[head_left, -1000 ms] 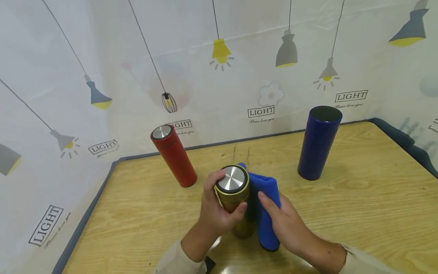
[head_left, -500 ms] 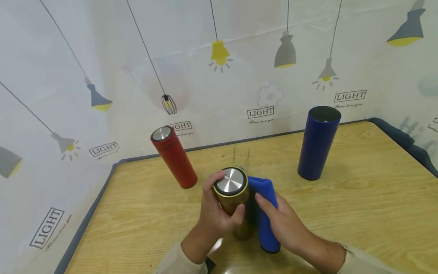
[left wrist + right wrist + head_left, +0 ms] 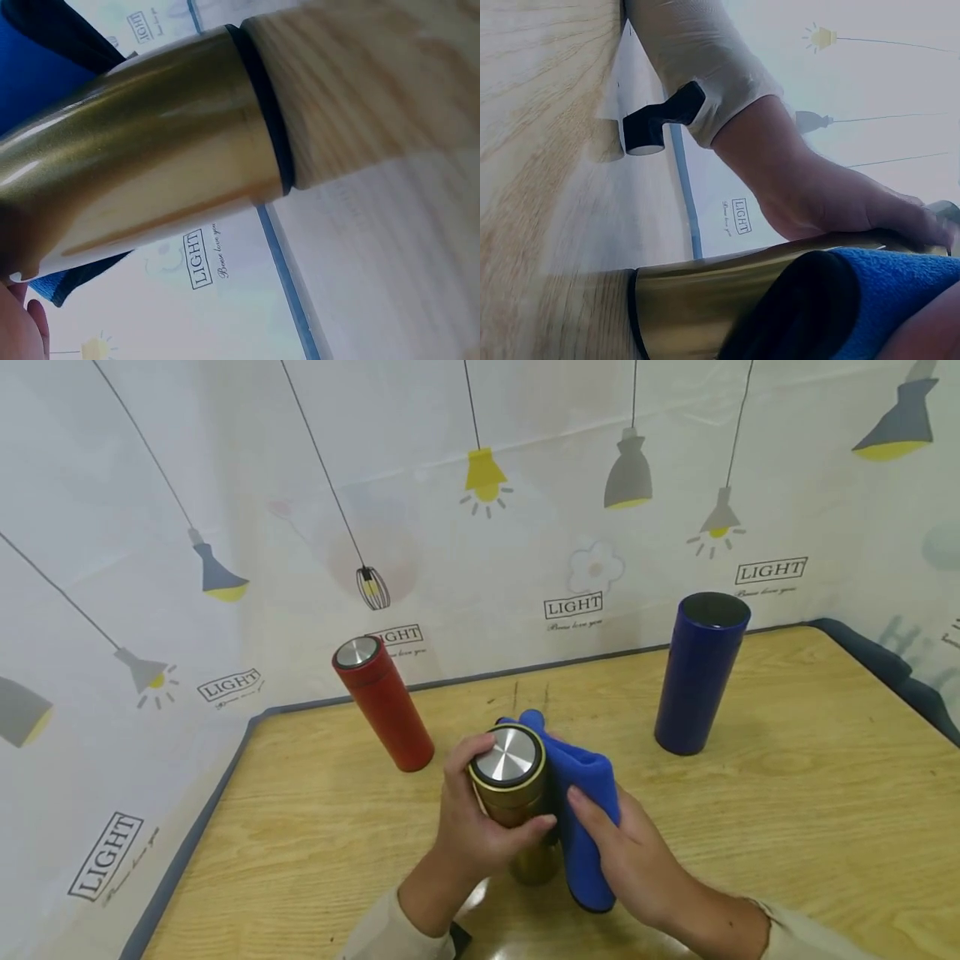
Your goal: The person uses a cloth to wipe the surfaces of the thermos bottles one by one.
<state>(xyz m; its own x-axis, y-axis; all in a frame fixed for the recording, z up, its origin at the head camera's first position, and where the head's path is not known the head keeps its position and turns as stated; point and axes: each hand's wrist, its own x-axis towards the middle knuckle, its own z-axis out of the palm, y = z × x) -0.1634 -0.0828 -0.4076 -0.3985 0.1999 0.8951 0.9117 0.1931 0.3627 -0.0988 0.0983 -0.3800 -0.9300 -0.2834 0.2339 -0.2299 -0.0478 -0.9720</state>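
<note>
A gold thermos flask [image 3: 534,860] with a brushed silver lid top stands upright on the table in the head view. My left hand [image 3: 480,835] grips it round the upper part, thumb across the near side. In my right hand [image 3: 645,852] is a folded blue cloth [image 3: 588,827] with dark edging, held against the flask's right side. The cloth also wraps behind the flask, where my right fingertips are hidden. The left wrist view shows the gold flask [image 3: 165,127] close up, its dark base ring on the wood. Cloth [image 3: 900,292] touches the flask in the right wrist view.
A red flask [image 3: 386,710] stands at the back left of the wooden table [image 3: 300,835]. To the back right stands a dark blue flask [image 3: 697,685]. A wall covering [image 3: 450,610] printed with lamps rises behind the table. A black wrist camera [image 3: 660,120] sits by the left sleeve.
The cloth and my right hand have shifted slightly up and round the flask, so more cloth shows behind it. My left thumb has stretched further right across the flask.
</note>
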